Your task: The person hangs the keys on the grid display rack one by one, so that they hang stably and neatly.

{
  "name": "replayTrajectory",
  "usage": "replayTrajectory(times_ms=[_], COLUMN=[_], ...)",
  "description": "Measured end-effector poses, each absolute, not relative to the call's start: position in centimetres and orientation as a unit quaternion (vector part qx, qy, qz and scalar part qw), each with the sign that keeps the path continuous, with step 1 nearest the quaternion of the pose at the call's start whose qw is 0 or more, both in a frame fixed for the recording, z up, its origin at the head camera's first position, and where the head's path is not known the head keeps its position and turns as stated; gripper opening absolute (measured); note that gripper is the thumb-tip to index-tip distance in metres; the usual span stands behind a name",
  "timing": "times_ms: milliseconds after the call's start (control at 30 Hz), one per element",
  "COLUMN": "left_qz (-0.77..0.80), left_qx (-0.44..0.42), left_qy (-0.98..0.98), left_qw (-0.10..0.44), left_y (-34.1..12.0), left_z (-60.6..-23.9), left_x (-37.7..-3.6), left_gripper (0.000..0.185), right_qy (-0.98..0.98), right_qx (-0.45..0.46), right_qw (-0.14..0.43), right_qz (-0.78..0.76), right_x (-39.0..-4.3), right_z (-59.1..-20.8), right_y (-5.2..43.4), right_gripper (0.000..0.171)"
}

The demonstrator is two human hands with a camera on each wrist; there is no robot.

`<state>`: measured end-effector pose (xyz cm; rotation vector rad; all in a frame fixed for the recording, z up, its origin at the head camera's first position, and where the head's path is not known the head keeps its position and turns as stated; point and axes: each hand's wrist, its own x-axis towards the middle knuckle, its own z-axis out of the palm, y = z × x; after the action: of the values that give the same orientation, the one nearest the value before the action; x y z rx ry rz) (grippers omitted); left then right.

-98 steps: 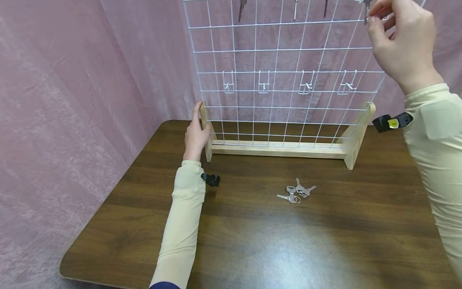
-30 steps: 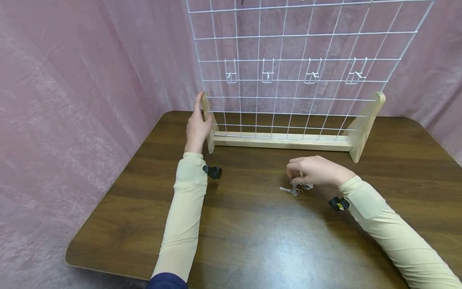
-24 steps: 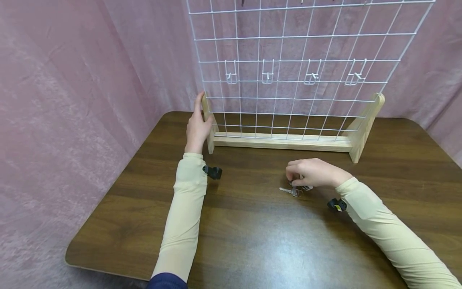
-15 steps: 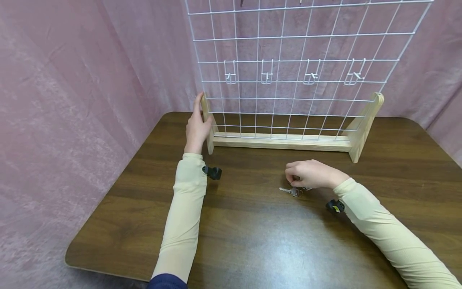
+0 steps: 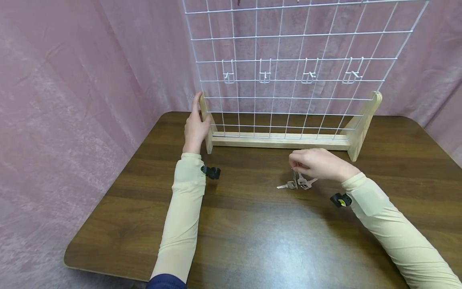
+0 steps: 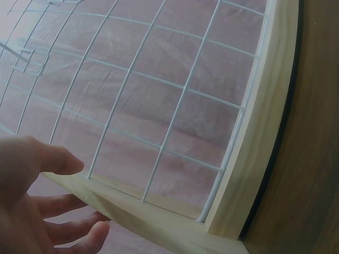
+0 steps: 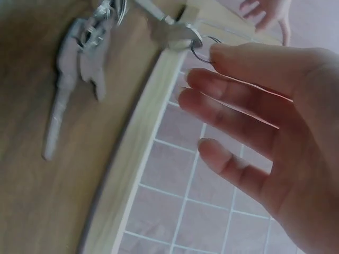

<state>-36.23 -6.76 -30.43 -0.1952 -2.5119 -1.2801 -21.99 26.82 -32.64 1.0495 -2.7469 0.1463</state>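
My right hand is low over the brown table, thumb and fingertips pinching a thin wire ring. From that ring hangs a silver key, just above the other keys. A loose cluster of silver keys lies on the table under the fingers. At the far left, my left hand grips the wooden side panel of a white wire grid stand. The left wrist view has the thumb on the near face of this panel and the other fingers around its far side.
Across the white wire grid runs a row of several white hooks with nothing on them. Dark tips of hanging things show at the top edge. A wooden base bar joins the left panel to the right panel. Pink curtain hangs behind.
My right hand came down from the top right of the grid to the keys. In the last half second it rose slightly, lifting a key by its ring. The left hand stayed on the panel.
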Motion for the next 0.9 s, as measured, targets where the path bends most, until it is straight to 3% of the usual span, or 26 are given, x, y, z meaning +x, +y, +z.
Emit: replayTrajectory(times_ms=[300, 900], left_qz=[-0.444, -0.44], left_qx=[-0.068, -0.077], left_qy=[-0.879, -0.879], left_qw=[0.161, 0.165], left_y=[-6.9, -6.7], left_z=[-30.4, -30.4], left_x=[-36.3, -35.8], left_gripper=[0.075, 0.074], right_qy=[-0.926, -0.901], right_qx=[0.336, 0.314], right_qw=[0.163, 0.277], right_qz=[0.051, 0.115], right_x=[-21.6, -23.0], right_z=[-31.0, -24.6], right_y=[26.9, 24.3], right_gripper=[0.011, 0.008])
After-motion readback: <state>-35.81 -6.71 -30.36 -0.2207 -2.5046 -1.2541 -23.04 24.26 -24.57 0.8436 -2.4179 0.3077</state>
